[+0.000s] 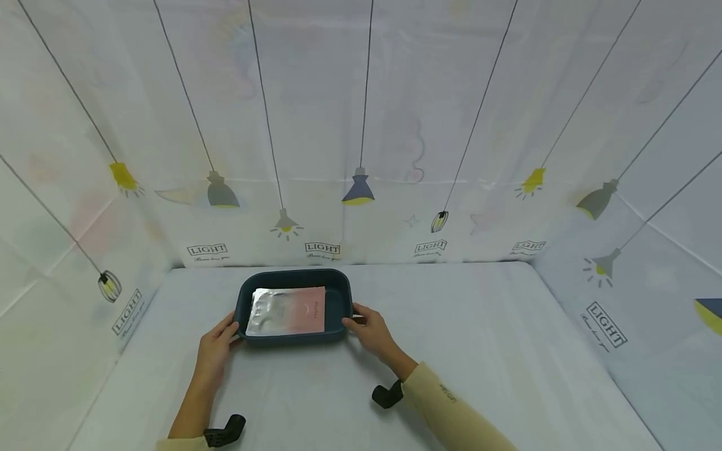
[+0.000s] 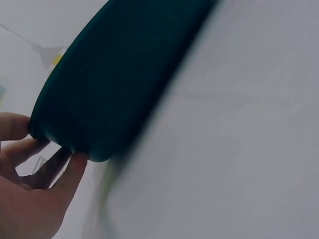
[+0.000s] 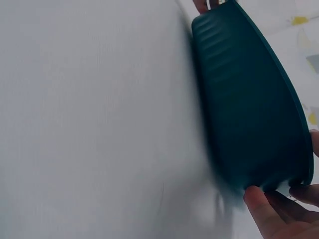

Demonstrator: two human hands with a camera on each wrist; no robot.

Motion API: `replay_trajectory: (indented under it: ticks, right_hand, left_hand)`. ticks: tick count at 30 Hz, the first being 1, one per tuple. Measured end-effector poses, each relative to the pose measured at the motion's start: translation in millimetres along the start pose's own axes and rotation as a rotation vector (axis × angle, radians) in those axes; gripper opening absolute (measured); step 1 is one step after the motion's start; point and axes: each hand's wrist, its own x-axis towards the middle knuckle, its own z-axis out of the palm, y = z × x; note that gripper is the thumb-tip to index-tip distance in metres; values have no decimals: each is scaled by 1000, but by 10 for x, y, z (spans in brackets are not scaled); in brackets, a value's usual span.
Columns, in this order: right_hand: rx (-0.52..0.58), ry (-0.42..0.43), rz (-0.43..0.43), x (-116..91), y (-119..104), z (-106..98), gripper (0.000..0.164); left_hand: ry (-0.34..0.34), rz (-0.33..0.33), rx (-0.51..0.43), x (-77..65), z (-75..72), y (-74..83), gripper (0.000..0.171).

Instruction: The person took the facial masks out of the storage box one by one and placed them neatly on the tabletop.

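A dark teal rectangular tray (image 1: 293, 341) with rounded corners and raised walls is held between both hands. My left hand (image 1: 214, 352) grips its left end, the thumb at the rim and fingers against the end wall. At the opposite end my right hand (image 1: 372, 333) grips the rim in the same way. Inside lies a flat sachet (image 1: 287, 311), silver on the left and fading to pink on the right. In the left wrist view the tray's long side wall (image 2: 114, 74) fills the upper middle. The right wrist view shows that wall (image 3: 249, 104) above the white surface.
A white-covered table (image 1: 479, 351) lies under the tray. Behind and beside it hang white cloth walls (image 1: 395, 113) printed with lamps. Black wrist cameras (image 1: 388, 396) are strapped at both wrists, near beige sleeves (image 1: 451, 407).
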Motion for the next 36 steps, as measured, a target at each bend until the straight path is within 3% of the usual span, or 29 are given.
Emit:
replay_trajectory:
  ticks: [9,15,22,29,36]
  right_hand:
    - [-25,3,-26,0,-68,182,54]
    - [-21,20,-19,-30,-53,226,54]
    - [-45,11,-83,-33,-39,248,58]
    - [-7,-8,31,-45,-68,245,58]
    - [-47,-5,52,0,-131,162,53]
  left_hand:
    - [28,-13,-36,24,-172,-5,51]
    - [27,-22,-58,56,-176,-37,52]
    - [67,-8,-93,67,-181,-83,53]
    - [101,6,-103,20,-165,-89,52]
    - [183,55,-75,57,-128,-100,46]
